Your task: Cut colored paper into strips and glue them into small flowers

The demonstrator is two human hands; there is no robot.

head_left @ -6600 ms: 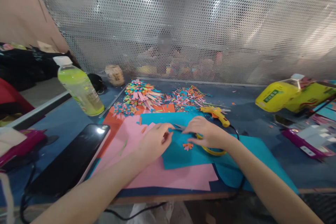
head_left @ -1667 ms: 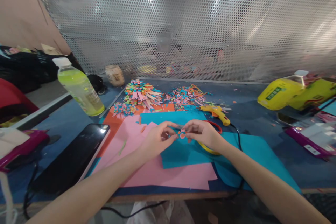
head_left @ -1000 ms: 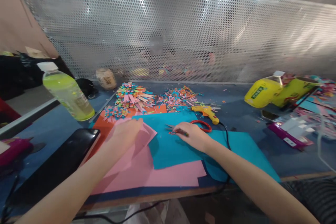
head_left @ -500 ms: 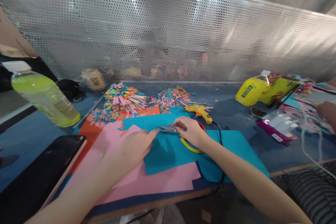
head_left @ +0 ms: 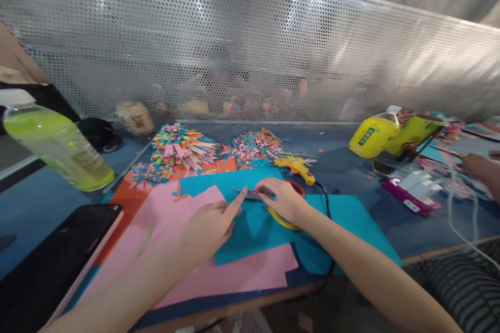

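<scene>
A pair of scissors [head_left: 282, 220] with yellow and red handle loops lies over blue paper [head_left: 250, 239], its blades pointing left. My right hand [head_left: 282, 200] is closed over the middle of the scissors, fingertips pinched near the pivot; whether a small scrap is also between them is hidden. From the left, my left hand [head_left: 211, 223] reaches in with its index finger stretched out to the blades. Its other fingers are partly bent, and nothing shows in them. Pink paper [head_left: 258, 273] spreads beneath my left arm, with orange paper [head_left: 128, 197] under that.
Behind the paper stand a fringed paper-strip bundle [head_left: 183, 148], a scrap pile [head_left: 255, 145] and a yellow glue gun [head_left: 297, 167]. A green bottle [head_left: 58, 145] and a black phone [head_left: 66, 265] are at left. At right are a yellow bottle [head_left: 373, 135], a purple box [head_left: 410, 197] and another person's hand [head_left: 480, 169].
My left index finger has straightened and moved right along the scissors toward my right fingertips. My right hand has shifted only slightly left. The other person's hand at right has moved a little left.
</scene>
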